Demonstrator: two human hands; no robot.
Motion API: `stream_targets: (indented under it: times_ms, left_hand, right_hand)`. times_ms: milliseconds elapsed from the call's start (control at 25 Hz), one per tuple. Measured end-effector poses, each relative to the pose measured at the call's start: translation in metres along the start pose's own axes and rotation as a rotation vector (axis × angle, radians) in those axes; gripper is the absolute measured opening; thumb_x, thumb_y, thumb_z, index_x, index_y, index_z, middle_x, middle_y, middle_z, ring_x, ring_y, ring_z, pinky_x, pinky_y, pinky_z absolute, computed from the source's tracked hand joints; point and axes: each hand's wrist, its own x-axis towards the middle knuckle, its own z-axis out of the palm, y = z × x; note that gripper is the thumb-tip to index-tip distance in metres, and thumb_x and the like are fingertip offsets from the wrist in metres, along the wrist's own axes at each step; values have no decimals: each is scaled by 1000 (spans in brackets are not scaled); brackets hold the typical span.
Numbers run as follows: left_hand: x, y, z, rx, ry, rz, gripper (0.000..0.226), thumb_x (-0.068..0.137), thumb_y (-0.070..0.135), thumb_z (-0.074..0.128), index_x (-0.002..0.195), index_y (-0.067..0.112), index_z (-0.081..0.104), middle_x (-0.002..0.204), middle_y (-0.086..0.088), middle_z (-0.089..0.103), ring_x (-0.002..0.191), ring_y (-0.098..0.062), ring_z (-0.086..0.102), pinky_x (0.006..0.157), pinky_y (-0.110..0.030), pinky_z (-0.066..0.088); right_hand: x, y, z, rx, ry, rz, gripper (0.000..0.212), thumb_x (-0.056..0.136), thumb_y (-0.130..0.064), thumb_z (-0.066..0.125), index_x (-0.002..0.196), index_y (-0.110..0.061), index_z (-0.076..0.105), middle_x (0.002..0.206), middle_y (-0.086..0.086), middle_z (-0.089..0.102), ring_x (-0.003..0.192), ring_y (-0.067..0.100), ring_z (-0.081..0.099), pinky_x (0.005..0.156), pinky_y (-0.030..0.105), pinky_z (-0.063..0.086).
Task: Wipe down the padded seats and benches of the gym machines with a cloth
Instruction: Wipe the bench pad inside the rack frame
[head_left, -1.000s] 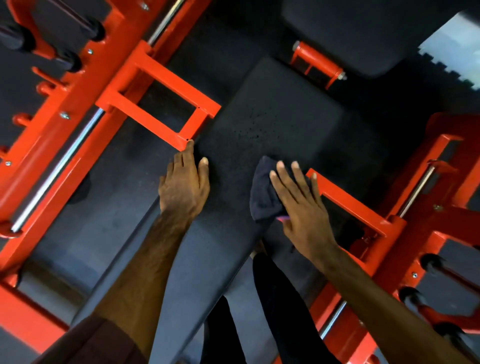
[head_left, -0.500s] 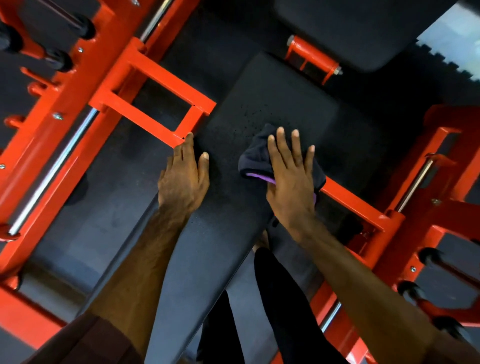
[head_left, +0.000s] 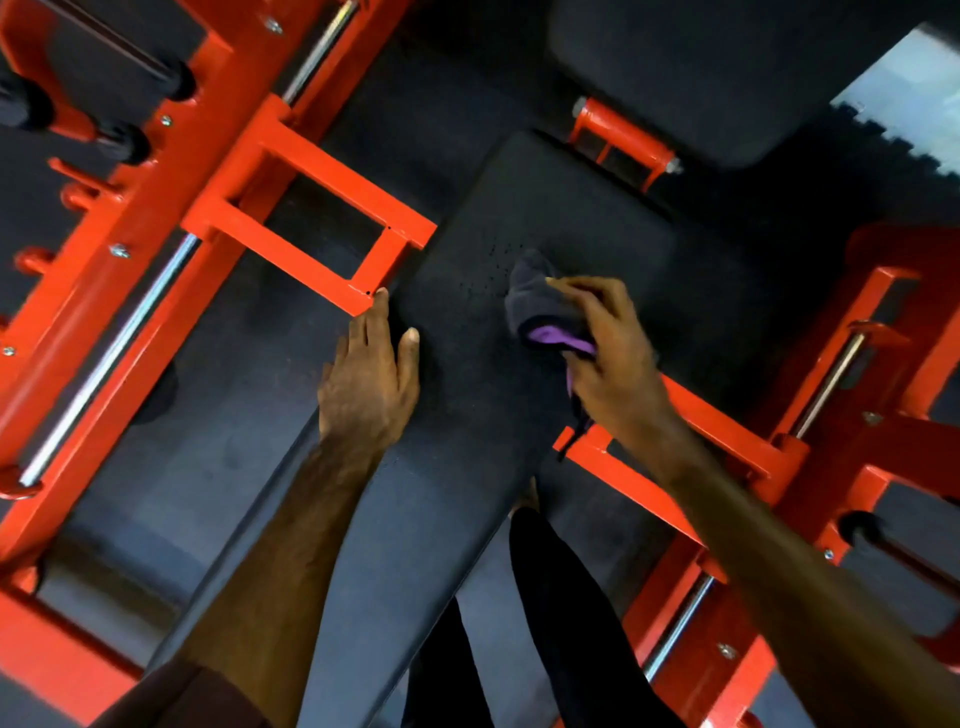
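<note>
Head view: the only camera, looking down over the bench pad (head_left: 519, 364); all places given relative to that pad.
Bench pad: long, dark, padded, running from near the person's legs up toward a second dark pad (head_left: 727, 67) beyond its far end.
Cloth (head_left: 545, 312): dark with a purple inner face, bunched up, over the right-centre of the bench pad. Contact with the surface cannot be confirmed; it looks slightly lifted or being regathered.
Right hand (head_left: 608, 353): fingers curled round the cloth, gripping the bunch from above; a loose tail of cloth hangs below the wrist toward the pad's right edge.
Left hand (head_left: 369, 374): flat on the pad's left edge, fingers straight and close together, pressing as a brace; fingertips just beside the corner of the red frame bracket (head_left: 322, 228).
Red frame, right side (head_left: 717, 426): a bar passes under the right forearm, beside the pad's right edge.
Progress (judgement): mid-wipe on this pad. No visible wet streak or sheen marks which part is cleaned, so the finished share cannot be read.
Remaining (judgement): the far end of this pad, probably the near length too, then the second pad beyond it and any other seats out of frame.
Risk (judgement): the hanging tail could snag on the right-side frame bar.
</note>
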Motion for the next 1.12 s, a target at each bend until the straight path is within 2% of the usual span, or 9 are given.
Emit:
stream_targets:
  times_ms: [160, 240, 400, 520, 640, 760, 880, 1040, 1120]
  left_hand:
    - [0, -2, 3, 2, 4, 7, 71, 107, 60, 21, 163, 17, 27, 149, -15, 51, 129, -40, 54, 104, -59, 49]
    - [0, -2, 3, -2, 12, 2, 70, 107, 60, 22, 163, 17, 26, 149, -15, 51, 130, -41, 54, 105, -60, 48]
    - [1, -3, 1, -14, 11, 8, 70, 107, 60, 23, 164, 19, 26, 150, -14, 50, 132, -39, 53, 106, -60, 48]
    - [2, -1, 2, -4, 14, 7, 71, 107, 60, 23, 164, 18, 27, 149, -14, 52, 130, -39, 54, 105, -59, 49]
    - [1, -3, 5, -14, 22, 3, 70, 107, 60, 23, 164, 19, 27, 151, -13, 51, 133, -37, 53, 106, -59, 48]
    - [3, -6, 5, -46, 18, 17, 70, 107, 59, 24, 164, 18, 28, 152, -13, 50, 136, -36, 51, 108, -59, 47]
    - [3, -5, 6, -23, 36, 25, 68, 108, 57, 25, 164, 18, 27, 151, -13, 51, 134, -36, 52, 105, -59, 49]
    - [0, -4, 6, -22, 35, 12, 68, 108, 57, 25, 163, 18, 29, 152, -11, 51, 134, -35, 53, 103, -59, 50]
    - [2, -3, 2, -46, 16, 14, 70, 107, 59, 23, 163, 19, 29, 153, -10, 50, 133, -35, 54, 104, -59, 50]
  right_hand:
    - [4, -42, -61, 902, 58, 479, 28, 94, -11, 67, 121, -16, 68, 110, -7, 78, 104, 6, 72, 91, 24, 58]
    - [20, -43, -69, 949, -70, 570, 26, 89, -19, 66, 114, -17, 70, 104, -3, 80, 94, 10, 75, 81, 24, 59]
    - [47, -3, -63, 259, 76, 536, 35, 98, -21, 72, 132, -16, 63, 105, 0, 71, 87, 16, 66, 85, 42, 55]
    - [35, 6, -67, -361, 268, 194, 50, 95, -36, 64, 141, -20, 57, 130, 11, 58, 115, 32, 56, 99, 57, 48]
    - [13, -30, -20, -522, 28, 4, 76, 97, -67, 53, 162, -30, 35, 166, 13, 30, 152, 42, 28, 121, 64, 27]
    - [3, -20, 39, -852, -121, 41, 91, 95, -85, 31, 168, -37, 6, 176, 12, -5, 157, 54, -5, 118, 80, 7]
    - [24, -15, 62, -862, -37, 132, 77, 104, -68, 29, 168, -33, 6, 176, 15, -3, 156, 56, -5, 121, 75, 7]
    - [-4, 7, 41, -871, -102, -218, 64, 110, -48, 39, 168, -31, 20, 176, 9, 8, 159, 49, 5, 123, 68, 14]
    - [-7, 25, 14, -944, -80, -199, 64, 108, -53, 38, 167, -39, 17, 177, 4, 7, 159, 49, 6, 120, 75, 15]
